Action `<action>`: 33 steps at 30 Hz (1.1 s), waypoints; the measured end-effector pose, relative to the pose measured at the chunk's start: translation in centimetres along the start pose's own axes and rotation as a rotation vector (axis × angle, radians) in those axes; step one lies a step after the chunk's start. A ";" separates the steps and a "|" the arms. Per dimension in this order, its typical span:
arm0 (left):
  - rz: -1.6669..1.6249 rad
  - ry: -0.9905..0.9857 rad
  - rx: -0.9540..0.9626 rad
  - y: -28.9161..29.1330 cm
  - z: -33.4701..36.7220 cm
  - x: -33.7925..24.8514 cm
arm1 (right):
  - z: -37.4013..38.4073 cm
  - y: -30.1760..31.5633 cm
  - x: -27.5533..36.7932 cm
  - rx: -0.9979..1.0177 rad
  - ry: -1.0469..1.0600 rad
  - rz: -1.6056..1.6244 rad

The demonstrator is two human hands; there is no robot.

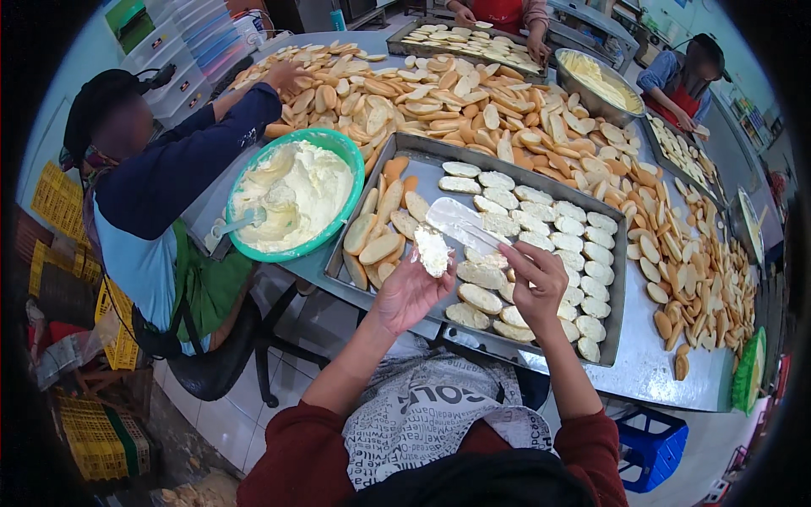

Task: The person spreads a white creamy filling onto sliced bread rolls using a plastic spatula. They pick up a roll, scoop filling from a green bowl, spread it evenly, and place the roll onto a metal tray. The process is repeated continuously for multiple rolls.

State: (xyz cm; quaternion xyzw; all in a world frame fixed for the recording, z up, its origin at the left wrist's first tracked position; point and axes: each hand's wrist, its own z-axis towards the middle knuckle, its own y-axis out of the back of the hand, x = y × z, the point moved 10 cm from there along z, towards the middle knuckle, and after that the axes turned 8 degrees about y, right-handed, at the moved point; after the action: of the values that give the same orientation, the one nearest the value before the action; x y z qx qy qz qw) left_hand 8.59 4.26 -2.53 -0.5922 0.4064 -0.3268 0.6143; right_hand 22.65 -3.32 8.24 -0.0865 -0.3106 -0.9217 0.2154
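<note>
My left hand (410, 291) is closed around the lower end of an oblong bread slice (433, 252), whose upper face carries thick white cream. The blade of a pale spatula (456, 218) lies just up and right of that slice, its handle gripped in my right hand (538, 283). Both hands are over the near side of a metal tray (616, 291). Rows of cream-coated slices (598, 253) fill its middle and right; plain slices (380, 248) are heaped at its left end. Left of the tray, a green basin (355, 160) holds whipped cream (291, 194) with another spatula (245, 221) in it.
A big pile of bread slices (473, 106) covers the table beyond the tray and along its right. A seated co-worker (144, 203) reaches into it from the left. Two other people work at far trays, near a metal bowl (600, 101). A blue stool (655, 444) stands lower right.
</note>
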 end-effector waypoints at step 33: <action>0.250 -0.056 0.026 0.1 -1.1 -1.5 | -0.1 1.6 0.0 -0.052 -0.008 0.070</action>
State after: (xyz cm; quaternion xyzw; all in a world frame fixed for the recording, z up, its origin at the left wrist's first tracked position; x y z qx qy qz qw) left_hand 6.94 5.09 -2.45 -0.5380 0.4554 -0.2364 0.6688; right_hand 23.39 -4.55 8.99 -0.1066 -0.2839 -0.9211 0.2441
